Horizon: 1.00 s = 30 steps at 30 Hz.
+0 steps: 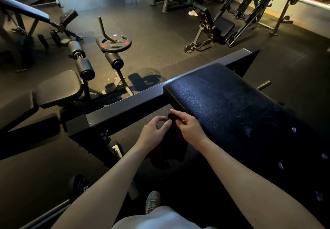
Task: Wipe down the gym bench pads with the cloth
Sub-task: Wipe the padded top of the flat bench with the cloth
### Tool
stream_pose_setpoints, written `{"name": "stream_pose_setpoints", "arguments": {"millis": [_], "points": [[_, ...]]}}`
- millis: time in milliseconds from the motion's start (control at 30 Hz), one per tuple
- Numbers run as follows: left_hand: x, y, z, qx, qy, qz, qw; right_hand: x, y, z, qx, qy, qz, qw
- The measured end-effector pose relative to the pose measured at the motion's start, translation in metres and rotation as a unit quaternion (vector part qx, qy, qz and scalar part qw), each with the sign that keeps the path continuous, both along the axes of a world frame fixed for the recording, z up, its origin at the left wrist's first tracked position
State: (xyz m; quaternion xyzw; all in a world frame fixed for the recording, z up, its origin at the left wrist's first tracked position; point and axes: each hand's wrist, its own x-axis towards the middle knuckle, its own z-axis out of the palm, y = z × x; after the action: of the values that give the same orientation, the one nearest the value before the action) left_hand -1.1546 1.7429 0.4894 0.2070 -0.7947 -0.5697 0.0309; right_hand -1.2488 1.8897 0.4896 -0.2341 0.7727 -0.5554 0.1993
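1. Cloth position. I have the cloth (169,148) hanging in the air just beside the near end of the bench pad (232,103), over the floor and on my side of the steel cross-beam (132,102). It hangs clear of the pad, and no contact with the vinyl is visible.

2. Hand state. The left hand (154,129) appears to pinch the cloth's upper edge between thumb and forefinger, with the other fingers curled. The right hand (190,127) pinches the same edge close beside it. Most of the dark fabric drapes below both hands in loose folds.

3. Reason for this hold. A two-point pinch along one edge lets the fabric's own weight open it out. I judge this to be a spreading or refolding step that will present a flat face to the pad.

4. Status. The pad's top shows a dull sheen and faint marks. I cannot tell whether any part has been wiped.

5. Next requirement. One hand needs to gather the cloth under the palm and set it on the pad's near end. A second bench (59,87) stands to the left, well apart, with pads of its own.
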Motion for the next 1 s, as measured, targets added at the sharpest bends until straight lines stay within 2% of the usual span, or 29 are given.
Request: {"name": "stream_pose_setpoints", "arguments": {"millis": [67, 233, 367, 500, 567, 767, 867, 1000], "points": [[-0.004, 0.001, 0.002, 0.018, -0.012, -0.007, 1.000, -0.004, 0.001, 0.005, -0.010, -0.012, 0.029, 0.999], [-0.008, 0.007, 0.001, 0.133, 0.002, 0.022, 0.991, -0.006, -0.001, 0.012, -0.029, -0.015, 0.037, 0.999], [-0.006, 0.009, 0.001, 0.102, 0.068, 0.098, 0.988, -0.011, 0.002, 0.009, 0.044, 0.025, 0.021, 0.998], [-0.006, 0.000, 0.004, 0.091, 0.110, 0.110, 0.984, -0.009, 0.007, 0.000, 0.134, 0.041, 0.044, 0.989], [-0.004, -0.004, 0.005, 0.095, 0.124, 0.089, 0.984, -0.006, 0.005, 0.000, 0.140, 0.044, 0.024, 0.989], [0.005, -0.009, -0.003, -0.019, 0.111, 0.065, 0.991, -0.003, -0.009, 0.007, 0.127, 0.083, -0.005, 0.988], [0.009, -0.010, -0.004, -0.059, 0.123, 0.079, 0.988, -0.004, -0.017, 0.006, 0.099, 0.036, -0.039, 0.994], [0.014, -0.005, -0.009, -0.024, 0.119, 0.064, 0.991, -0.002, -0.030, 0.007, -0.025, -0.132, -0.082, 0.988]]}}
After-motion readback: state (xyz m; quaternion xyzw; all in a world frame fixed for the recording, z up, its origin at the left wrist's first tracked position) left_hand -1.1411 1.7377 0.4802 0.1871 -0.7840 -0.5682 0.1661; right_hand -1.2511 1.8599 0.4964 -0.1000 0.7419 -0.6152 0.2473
